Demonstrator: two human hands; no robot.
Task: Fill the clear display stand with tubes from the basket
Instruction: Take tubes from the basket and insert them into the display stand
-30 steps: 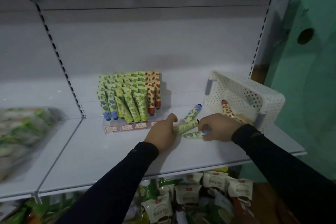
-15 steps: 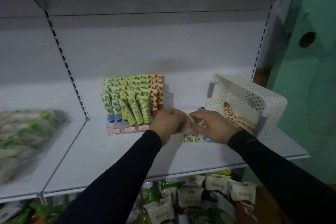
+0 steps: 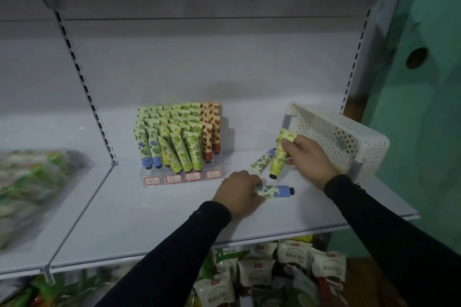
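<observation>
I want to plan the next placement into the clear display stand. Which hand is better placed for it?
The right hand, probably: it already holds a yellow tube lifted off the shelf. The left hand only grips a blue-capped tube lying flat, though it is nearer the clear display stand.

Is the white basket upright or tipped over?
Tipped. The white basket lies on its side at the right end of the shelf, its perforated base facing the camera and its opening turned left toward the loose tubes.

Dim, bluish cast; edges warped, left side blurred.
</observation>
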